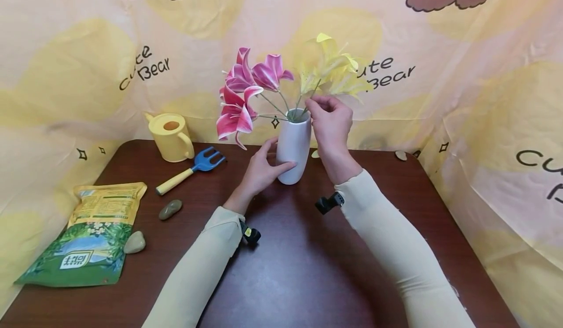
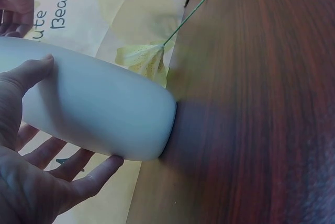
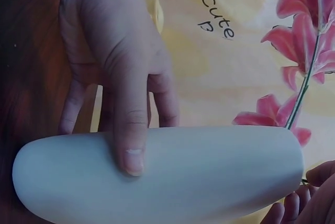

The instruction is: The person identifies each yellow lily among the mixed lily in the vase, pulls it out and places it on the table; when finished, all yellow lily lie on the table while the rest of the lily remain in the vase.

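at the far middle of the desk, head view: the white vase [image 1: 293, 146] stands upright, its long axis vertical, well in from the near edge
head view, stems: pink lilies [image 1: 246, 93] lean toward the left edge, yellow lilies [image 1: 330, 69] rise just above the right fingers; all stems drop into the vase mouth
head view, right hand [image 1: 331, 122]: nearer to the yellow stems than the left; raised above the rim, fingertips curled and pinching a yellow stem straight over the mouth
head view, left hand [image 1: 260, 171]: low on the vase's left side, thumb across the front, fingers wrapped behind, steadying it
head view, arms: both forearms reach in from the near edge, the right wrist bent upward
head view, left side of the desk: yellow watering can [image 1: 170, 136], blue hand fork [image 1: 191, 169], soil bag [image 1: 90, 235], two stones
in the left wrist view, grip: thumb [image 2: 36, 69] on top, fingers under the vase body, base on the desk [image 2: 251, 103]
left wrist view, beyond the vase: a single yellow lily [image 2: 144, 60] lies by the far edge
in the right wrist view, grip: the left thumb presses the vase wall [image 3: 209, 166], fingers behind it; the right fingertips show at the lower right corner beside the mouth, their hold unclear here
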A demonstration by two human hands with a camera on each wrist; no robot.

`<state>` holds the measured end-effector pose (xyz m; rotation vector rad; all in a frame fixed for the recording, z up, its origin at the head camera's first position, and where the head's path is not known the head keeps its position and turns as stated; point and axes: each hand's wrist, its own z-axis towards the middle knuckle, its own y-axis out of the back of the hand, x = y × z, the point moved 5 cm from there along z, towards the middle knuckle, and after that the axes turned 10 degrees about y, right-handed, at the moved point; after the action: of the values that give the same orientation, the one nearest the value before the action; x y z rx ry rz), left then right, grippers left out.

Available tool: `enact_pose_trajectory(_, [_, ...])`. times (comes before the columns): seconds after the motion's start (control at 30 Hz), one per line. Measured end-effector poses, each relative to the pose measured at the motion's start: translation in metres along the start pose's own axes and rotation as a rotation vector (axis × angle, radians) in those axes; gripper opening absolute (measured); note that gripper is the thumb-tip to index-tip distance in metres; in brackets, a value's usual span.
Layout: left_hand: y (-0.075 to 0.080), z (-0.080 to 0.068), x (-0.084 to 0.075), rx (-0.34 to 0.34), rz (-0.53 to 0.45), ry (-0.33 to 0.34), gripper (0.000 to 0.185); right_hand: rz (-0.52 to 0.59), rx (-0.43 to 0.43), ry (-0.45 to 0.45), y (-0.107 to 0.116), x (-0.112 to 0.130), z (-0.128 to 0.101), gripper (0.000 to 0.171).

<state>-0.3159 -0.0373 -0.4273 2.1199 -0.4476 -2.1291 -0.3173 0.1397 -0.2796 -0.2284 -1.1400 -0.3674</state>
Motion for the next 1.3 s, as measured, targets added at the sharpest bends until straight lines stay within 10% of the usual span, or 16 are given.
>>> enact_pose_trajectory(0.63, [-0.002, -0.002, -0.003, 0.006, 0.002, -0.013, 0.086, 0.277, -0.121, 0.183, 0.022, 0.045, 0.011, 0.008])
enact_pose_trajectory(0.93, [-0.002, -0.002, -0.002, -0.001, -0.001, -0.029, 0.085, 0.451, -0.199, 0.165, 0.046, 0.073, 0.024, 0.01])
enact_pose_trajectory(1.3, [0.0, -0.003, -0.001, -0.003, 0.0, -0.018, 0.085, 0.486, -0.089, 0.036, 0.097, 0.089, 0.045, 0.02])
